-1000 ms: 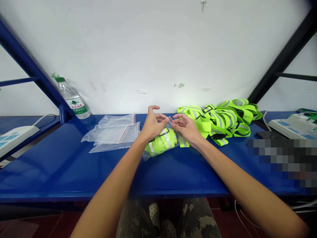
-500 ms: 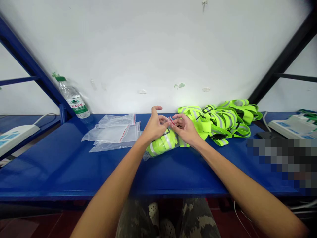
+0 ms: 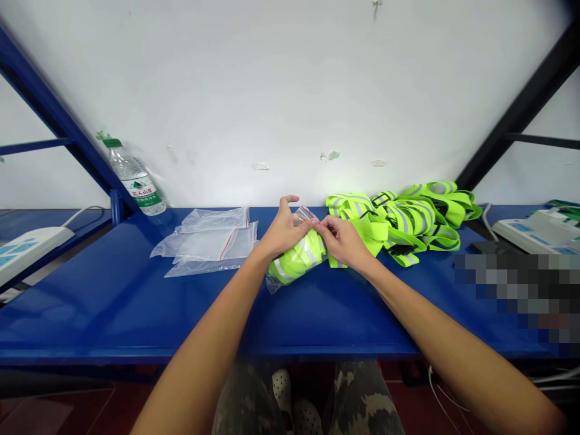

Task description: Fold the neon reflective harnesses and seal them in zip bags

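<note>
Between my hands is a clear zip bag [image 3: 296,260] with a folded neon-yellow reflective strap inside, resting on the blue table. My left hand [image 3: 285,231] holds the bag near its top, thumb pressed toward the zip and index finger raised. With its fingertips together, my right hand [image 3: 341,240] pinches the right end of the bag's red-lined opening [image 3: 309,212]. The left hand's lower fingers are partly hidden behind the bag. Just right of my right hand lies a heap of neon-yellow reflective straps [image 3: 410,216] with black buckles.
Several flat clear zip bags [image 3: 211,238] lie on the table [image 3: 136,308] to the left. A water bottle [image 3: 138,181] leans by the blue frame at the back left. Power strips [image 3: 34,248] sit at the far left and right. A white wall [image 3: 290,96] stands behind.
My right fingers have closed to a tighter pinch at the bag's right end. The red-lined opening now shows more plainly above my fingers, and the bag has shifted slightly right.
</note>
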A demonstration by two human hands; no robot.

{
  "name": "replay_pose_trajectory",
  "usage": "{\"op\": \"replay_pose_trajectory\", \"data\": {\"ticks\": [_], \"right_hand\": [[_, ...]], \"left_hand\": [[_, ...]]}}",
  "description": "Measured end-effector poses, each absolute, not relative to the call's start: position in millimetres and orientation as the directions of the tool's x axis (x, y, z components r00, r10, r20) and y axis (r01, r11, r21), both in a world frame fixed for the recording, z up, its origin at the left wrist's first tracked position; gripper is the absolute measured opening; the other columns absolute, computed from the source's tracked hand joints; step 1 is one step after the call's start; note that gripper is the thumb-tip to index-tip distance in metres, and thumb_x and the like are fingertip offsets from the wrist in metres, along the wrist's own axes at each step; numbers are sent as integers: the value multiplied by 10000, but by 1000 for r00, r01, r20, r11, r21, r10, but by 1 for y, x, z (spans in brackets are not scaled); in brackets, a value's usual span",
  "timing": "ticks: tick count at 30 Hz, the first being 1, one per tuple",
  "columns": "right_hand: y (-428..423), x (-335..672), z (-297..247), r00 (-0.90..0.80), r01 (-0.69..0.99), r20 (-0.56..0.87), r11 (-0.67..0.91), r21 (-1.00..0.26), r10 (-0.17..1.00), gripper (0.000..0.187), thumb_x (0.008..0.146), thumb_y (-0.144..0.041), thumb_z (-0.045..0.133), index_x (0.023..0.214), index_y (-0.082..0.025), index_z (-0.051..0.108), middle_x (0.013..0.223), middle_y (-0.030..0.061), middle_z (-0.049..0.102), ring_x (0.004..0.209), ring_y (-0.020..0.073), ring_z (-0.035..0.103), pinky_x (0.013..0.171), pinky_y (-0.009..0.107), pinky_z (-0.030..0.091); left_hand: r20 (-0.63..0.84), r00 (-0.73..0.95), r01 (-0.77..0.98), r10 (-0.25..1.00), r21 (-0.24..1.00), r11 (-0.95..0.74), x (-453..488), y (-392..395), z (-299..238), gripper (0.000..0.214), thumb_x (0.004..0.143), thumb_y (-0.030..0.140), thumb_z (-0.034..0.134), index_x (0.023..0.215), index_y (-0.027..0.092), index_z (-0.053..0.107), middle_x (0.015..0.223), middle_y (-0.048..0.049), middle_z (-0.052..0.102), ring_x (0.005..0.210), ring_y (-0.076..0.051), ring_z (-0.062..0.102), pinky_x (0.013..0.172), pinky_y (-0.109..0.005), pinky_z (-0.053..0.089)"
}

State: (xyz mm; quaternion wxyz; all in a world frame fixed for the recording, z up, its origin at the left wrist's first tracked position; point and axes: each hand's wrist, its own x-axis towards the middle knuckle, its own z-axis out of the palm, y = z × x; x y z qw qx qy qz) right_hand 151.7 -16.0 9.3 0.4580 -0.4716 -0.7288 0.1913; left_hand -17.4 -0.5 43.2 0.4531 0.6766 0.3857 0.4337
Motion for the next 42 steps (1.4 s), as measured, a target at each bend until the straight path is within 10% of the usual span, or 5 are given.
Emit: {"op": "replay_pose_trajectory", "data": {"ticks": [29,42], "right_hand": [[-9,161,13,-29,-14,201,201,-980,979,395,585,-479,828,695,-178,597,543,-32,557,478,94,477,488,255,398],[-11,159,13,-85,113,301,309,-944,950,331,709,-485,743,768,-169,661,616,-12,581,543,114,505,529,270,411]], "left_hand": [[184,20,3,983,983,-184,-28,10,45,636,726,163,743,1257,182,394,748,16,674,649,-129,642,644,-243,499],[187,98,22,977,982,-190,-28,8,43,726,705,196,768,1320,184,383,904,-53,713,696,-143,659,666,-271,523]]}}
